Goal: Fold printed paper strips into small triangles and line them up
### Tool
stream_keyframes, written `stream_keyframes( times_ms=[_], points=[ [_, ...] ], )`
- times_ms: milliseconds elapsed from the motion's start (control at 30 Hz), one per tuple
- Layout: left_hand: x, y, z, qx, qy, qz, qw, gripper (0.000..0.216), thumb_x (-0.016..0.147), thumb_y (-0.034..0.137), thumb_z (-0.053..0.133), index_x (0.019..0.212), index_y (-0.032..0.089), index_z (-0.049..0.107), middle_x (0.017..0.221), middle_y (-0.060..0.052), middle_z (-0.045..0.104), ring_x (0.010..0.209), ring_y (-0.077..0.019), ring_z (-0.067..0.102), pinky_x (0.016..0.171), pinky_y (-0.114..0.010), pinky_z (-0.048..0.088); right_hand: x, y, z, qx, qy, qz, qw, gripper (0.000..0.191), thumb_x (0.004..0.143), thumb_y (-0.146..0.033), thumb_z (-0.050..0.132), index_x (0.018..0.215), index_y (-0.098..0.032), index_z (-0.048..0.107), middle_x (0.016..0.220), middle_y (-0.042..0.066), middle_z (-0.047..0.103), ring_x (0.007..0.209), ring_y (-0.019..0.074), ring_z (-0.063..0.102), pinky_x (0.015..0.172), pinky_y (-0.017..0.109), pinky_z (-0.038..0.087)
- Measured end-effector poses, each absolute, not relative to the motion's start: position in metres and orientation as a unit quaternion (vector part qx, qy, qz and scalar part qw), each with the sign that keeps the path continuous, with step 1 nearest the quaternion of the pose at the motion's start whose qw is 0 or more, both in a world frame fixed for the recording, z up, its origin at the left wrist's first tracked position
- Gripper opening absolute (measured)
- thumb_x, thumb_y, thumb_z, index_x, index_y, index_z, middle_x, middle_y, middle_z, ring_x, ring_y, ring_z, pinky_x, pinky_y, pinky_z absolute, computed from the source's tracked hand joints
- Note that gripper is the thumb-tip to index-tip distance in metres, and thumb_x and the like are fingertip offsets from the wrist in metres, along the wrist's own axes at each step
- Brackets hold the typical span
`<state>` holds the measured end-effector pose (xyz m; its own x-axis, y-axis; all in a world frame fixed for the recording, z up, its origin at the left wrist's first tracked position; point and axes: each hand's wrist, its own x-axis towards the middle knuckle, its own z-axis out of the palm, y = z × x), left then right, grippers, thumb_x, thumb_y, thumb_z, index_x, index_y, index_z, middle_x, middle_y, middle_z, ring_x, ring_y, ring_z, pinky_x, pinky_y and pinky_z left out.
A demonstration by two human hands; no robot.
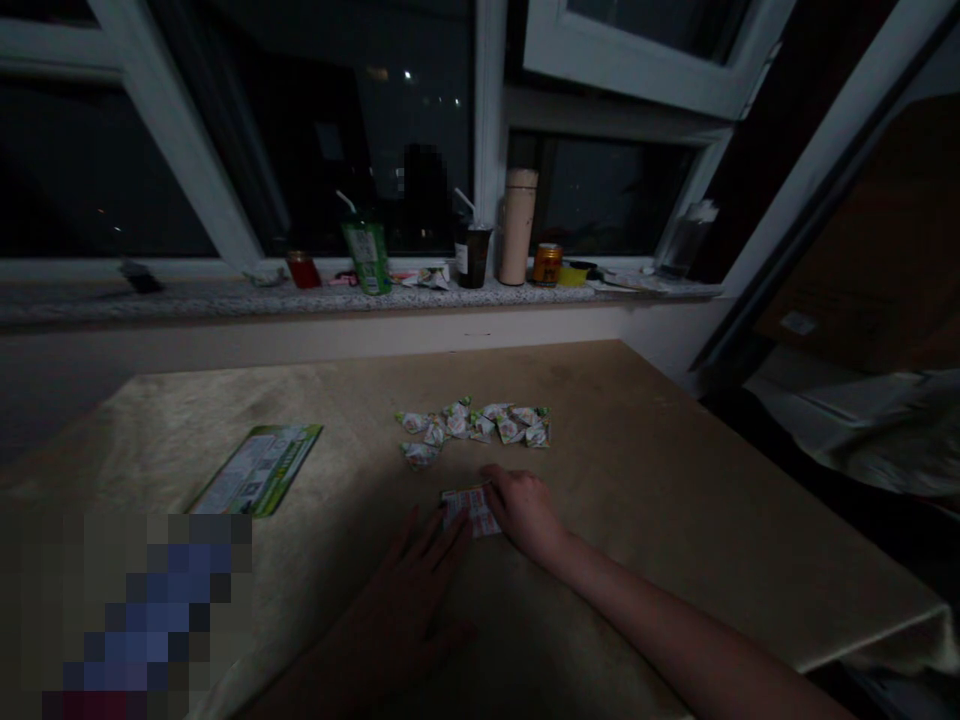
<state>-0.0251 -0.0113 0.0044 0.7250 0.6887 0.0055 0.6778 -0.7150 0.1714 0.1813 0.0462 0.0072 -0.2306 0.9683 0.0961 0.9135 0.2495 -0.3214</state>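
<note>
A small printed paper slip (466,507) lies on the tan tablecloth (637,470) near the front middle. My left hand (409,590) rests flat with fingers stretched out, fingertips touching the slip's left edge. My right hand (525,510) has its fingers curled down onto the slip's right side, pressing it. Just beyond them lies a cluster of several folded paper pieces (474,425) with green and white print.
A green leaflet (259,468) lies on the table at left. The stone windowsill (150,298) behind holds a green drink carton (367,255), a dark cup with straw (472,255), a tall beige flask (519,227), an orange can (547,265) and a red jar (303,269).
</note>
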Motion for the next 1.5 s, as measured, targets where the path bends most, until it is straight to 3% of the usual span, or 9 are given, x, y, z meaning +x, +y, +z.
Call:
stream_keyframes(
  times_ms=[467, 600, 733, 833, 1000, 1133, 1500],
  points=[
    [-0.024, -0.012, 0.008, 0.926, 0.368, 0.030, 0.080, 0.083, 0.088, 0.054, 0.048, 0.150, 0.020, 0.005, 0.154, -0.010, 0.016, 0.140, -0.0327, 0.011, 0.111, -0.057, 0.008, 0.181, 0.047, 0.002, -0.586, -0.787, 0.090, 0.170, 0.030, 0.093, -0.022, 0.042, 0.119, -0.020, 0.055, 0.093, 0.007, 0.071, 0.088, 0.0206, 0.065, 0.083, 0.027, 0.041],
    [-0.023, -0.013, 0.007, 0.925, 0.370, 0.028, 0.077, 0.085, 0.087, 0.054, 0.050, 0.150, 0.021, 0.005, 0.155, -0.009, 0.014, 0.141, -0.0323, 0.010, 0.111, -0.056, 0.009, 0.179, 0.046, 0.001, -0.595, -0.780, 0.091, 0.171, 0.032, 0.093, -0.023, 0.042, 0.123, -0.019, 0.052, 0.089, 0.007, 0.071, 0.087, 0.0219, 0.064, 0.079, 0.028, 0.042],
    [-0.022, -0.013, 0.006, 0.925, 0.371, 0.041, 0.075, 0.089, 0.085, 0.056, 0.051, 0.150, 0.021, 0.001, 0.155, -0.009, 0.011, 0.141, -0.0321, 0.008, 0.111, -0.056, 0.008, 0.181, 0.045, 0.002, -0.615, -0.765, 0.079, 0.174, 0.038, 0.093, -0.035, 0.046, 0.125, -0.015, 0.049, 0.084, 0.009, 0.069, 0.087, 0.0247, 0.063, 0.074, 0.029, 0.043],
    [-0.021, -0.014, 0.006, 0.925, 0.369, 0.046, 0.077, 0.090, 0.085, 0.055, 0.052, 0.150, 0.021, 0.000, 0.155, -0.008, 0.010, 0.141, -0.0321, 0.009, 0.111, -0.056, 0.007, 0.186, 0.043, 0.008, -0.604, -0.765, 0.056, 0.217, 0.043, 0.090, -0.040, 0.051, 0.123, -0.014, 0.049, 0.094, 0.012, 0.068, 0.093, 0.0257, 0.061, 0.082, 0.035, 0.042],
    [-0.020, -0.015, 0.008, 0.925, 0.370, 0.037, 0.078, 0.090, 0.085, 0.054, 0.051, 0.150, 0.021, -0.001, 0.155, -0.009, 0.010, 0.141, -0.0321, 0.009, 0.111, -0.057, 0.006, 0.196, 0.027, 0.019, -0.534, -0.805, 0.022, 0.258, 0.032, 0.090, -0.032, 0.052, 0.117, -0.016, 0.057, 0.114, 0.013, 0.063, 0.107, 0.0261, 0.055, 0.090, 0.041, 0.041],
    [-0.019, -0.015, 0.010, 0.924, 0.373, 0.036, 0.074, 0.088, 0.085, 0.055, 0.052, 0.150, 0.021, 0.005, 0.155, -0.009, 0.011, 0.141, -0.0313, 0.007, 0.112, -0.055, 0.005, 0.199, 0.008, 0.015, -0.426, -0.875, 0.042, 0.225, 0.047, 0.091, -0.033, 0.051, 0.133, -0.014, 0.046, 0.138, 0.013, 0.049, 0.127, 0.0241, 0.043, 0.104, 0.041, 0.036],
    [-0.019, -0.015, 0.007, 0.923, 0.374, 0.037, 0.077, 0.086, 0.084, 0.056, 0.052, 0.149, 0.018, 0.012, 0.155, -0.010, 0.015, 0.141, -0.0315, 0.008, 0.112, -0.055, 0.006, 0.205, -0.013, 0.006, -0.405, -0.901, 0.040, 0.149, 0.053, 0.090, -0.035, 0.050, 0.138, -0.013, 0.041, 0.143, 0.015, 0.042, 0.135, 0.0249, 0.034, 0.115, 0.048, 0.020]
  ],
)
